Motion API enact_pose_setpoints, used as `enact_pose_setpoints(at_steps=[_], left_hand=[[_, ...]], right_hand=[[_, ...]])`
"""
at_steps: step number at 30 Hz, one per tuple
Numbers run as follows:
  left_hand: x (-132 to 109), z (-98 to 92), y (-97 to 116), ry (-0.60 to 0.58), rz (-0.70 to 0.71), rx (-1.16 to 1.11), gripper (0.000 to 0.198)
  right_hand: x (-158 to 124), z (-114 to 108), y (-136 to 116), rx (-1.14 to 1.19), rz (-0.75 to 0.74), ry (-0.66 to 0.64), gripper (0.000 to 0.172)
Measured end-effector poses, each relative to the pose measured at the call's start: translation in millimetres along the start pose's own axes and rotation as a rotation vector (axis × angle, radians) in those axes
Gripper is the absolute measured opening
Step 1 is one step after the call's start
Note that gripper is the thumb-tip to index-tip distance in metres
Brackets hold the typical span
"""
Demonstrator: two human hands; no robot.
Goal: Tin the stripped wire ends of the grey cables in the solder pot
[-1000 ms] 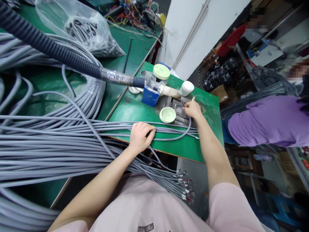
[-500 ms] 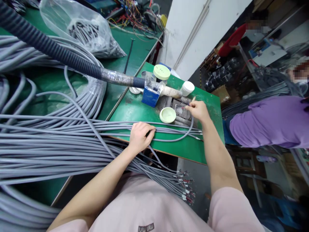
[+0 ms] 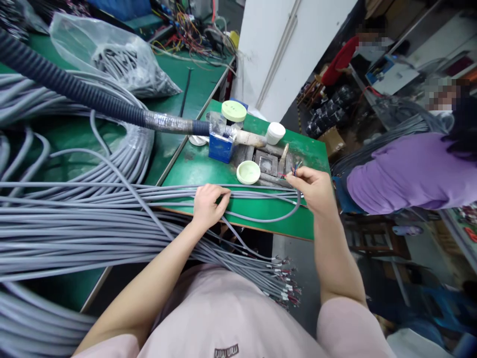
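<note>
My right hand (image 3: 313,188) pinches the end of a grey cable (image 3: 276,218), whose thin coloured wires stick up above my fingers. It hovers just right of a metal tray (image 3: 267,162) on the small green bench (image 3: 208,171). The cable loops down and back left to my left hand (image 3: 207,202), whose curled fingers press on it among several grey cables (image 3: 74,219) crossing the bench.
A black corrugated hose (image 3: 67,89) runs to a blue block (image 3: 220,145). Pale green lids (image 3: 248,172) and a white jar (image 3: 276,133) stand by the tray. A plastic bag (image 3: 115,59) lies behind. A person in purple (image 3: 406,174) bends at the right.
My right hand has drawn back from the metal tray toward me and to the right, lifting the cable end clear. A wooden-handled tool is left lying by the tray. My left hand stays put.
</note>
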State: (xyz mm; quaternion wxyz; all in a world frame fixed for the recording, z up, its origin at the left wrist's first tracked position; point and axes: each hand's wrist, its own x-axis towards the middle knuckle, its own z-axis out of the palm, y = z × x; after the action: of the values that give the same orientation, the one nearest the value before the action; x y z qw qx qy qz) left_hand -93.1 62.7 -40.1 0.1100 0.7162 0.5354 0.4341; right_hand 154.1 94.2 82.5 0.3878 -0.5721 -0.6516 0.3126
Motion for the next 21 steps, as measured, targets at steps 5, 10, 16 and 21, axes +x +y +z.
enact_pose_setpoints(at_steps=[5, 10, 16, 21], left_hand=[[-4.1, -3.5, 12.2, 0.057, -0.125, -0.243, 0.013], [-22.4, -8.4, 65.1, -0.105, -0.404, -0.827, 0.024], [-24.5, -12.3, 111.0, -0.295, -0.54, -1.224, 0.042], [-24.2, -14.4, 113.2, -0.292, -0.574, -1.2, 0.042]], right_hand=[[-31.5, 22.2, -11.7, 0.224, 0.021, -0.024, 0.029], [-60.4, 45.3, -22.4, 0.176, -0.098, -0.034, 0.032], [-90.2, 61.0, -36.1, -0.083, -0.262, -0.004, 0.041], [-107.6, 60.4, -36.8, -0.156, -0.317, -0.017, 0.043]])
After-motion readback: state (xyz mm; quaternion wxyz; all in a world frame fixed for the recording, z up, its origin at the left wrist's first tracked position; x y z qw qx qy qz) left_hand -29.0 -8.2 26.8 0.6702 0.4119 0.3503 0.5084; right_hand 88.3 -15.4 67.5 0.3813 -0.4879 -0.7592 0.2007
